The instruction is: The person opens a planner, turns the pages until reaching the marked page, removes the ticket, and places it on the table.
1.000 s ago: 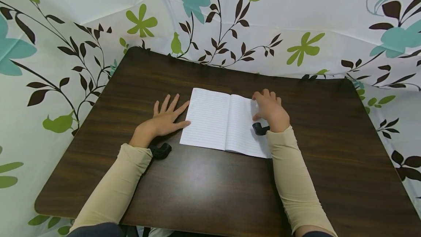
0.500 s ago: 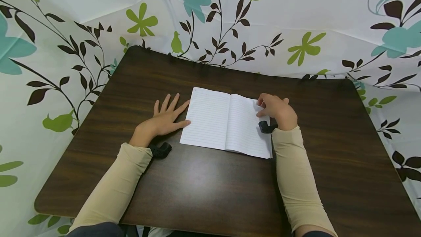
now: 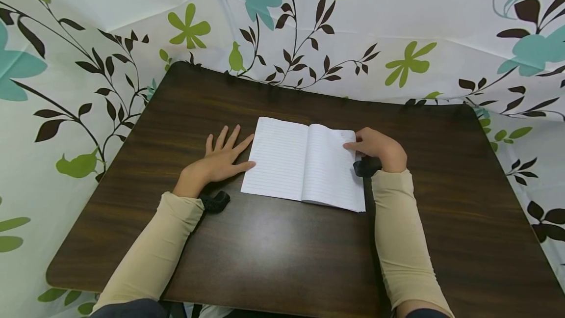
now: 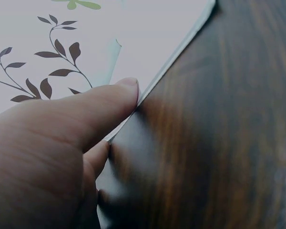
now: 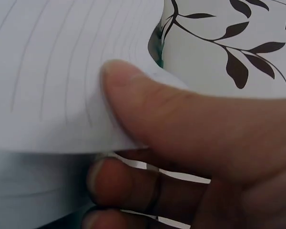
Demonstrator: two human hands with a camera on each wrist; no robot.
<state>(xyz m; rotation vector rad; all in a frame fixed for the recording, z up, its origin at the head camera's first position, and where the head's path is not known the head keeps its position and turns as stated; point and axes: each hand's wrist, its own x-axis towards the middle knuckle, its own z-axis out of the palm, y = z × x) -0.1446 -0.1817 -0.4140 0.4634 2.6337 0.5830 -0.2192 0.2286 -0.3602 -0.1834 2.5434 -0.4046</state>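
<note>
An open notebook [image 3: 282, 161] with blank lined pages lies on the dark wooden table. My left hand [image 3: 216, 163] rests flat to its left, fingers spread, with the thumb on the left page's edge; the left wrist view shows that thumb [image 4: 109, 107] at the paper's rim. At the upper right edge my right hand [image 3: 379, 148] pinches a page. In the right wrist view the thumb [image 5: 133, 95] lies on top of the lined page [image 5: 47, 71] and the fingers [image 5: 128, 186] are beneath it. The page bends upward there, apart from the sheets below.
The dark wooden table [image 3: 265, 254] stretches out on all sides of the notebook. Behind and beside it hangs a white cloth [image 3: 353, 23] printed with leaves and flowers. A black strap piece [image 3: 215, 202] sits at the left wrist and another [image 3: 367, 166] at the right.
My right hand has moved from over the right page out to its right edge, and its thumb and fingers have taken hold of the page. The left hand has stayed in place.
</note>
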